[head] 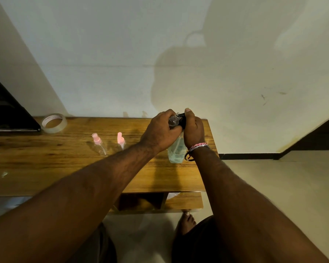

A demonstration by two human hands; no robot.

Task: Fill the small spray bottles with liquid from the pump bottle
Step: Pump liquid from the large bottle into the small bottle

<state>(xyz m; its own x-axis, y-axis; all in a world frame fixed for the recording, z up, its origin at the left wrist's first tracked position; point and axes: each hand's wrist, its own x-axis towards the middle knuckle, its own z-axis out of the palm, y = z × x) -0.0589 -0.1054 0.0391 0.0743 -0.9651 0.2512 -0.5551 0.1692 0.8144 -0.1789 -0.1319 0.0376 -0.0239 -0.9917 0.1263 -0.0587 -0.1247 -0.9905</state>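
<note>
Clear plastic shows between the curled fingers of the left hand (160, 128), which grips a small uncapped spray bottle (172, 120), its open neck tilted against the black pump head (182, 119). Just beside that grip, the right hand (193, 130) wraps the pump head, thumb on top. Below both hands stands the translucent pump bottle of pale liquid (176, 151) on the wooden table (65, 168). Well left of the grip stand two clear pink-capped spray bottles (98, 144).
</note>
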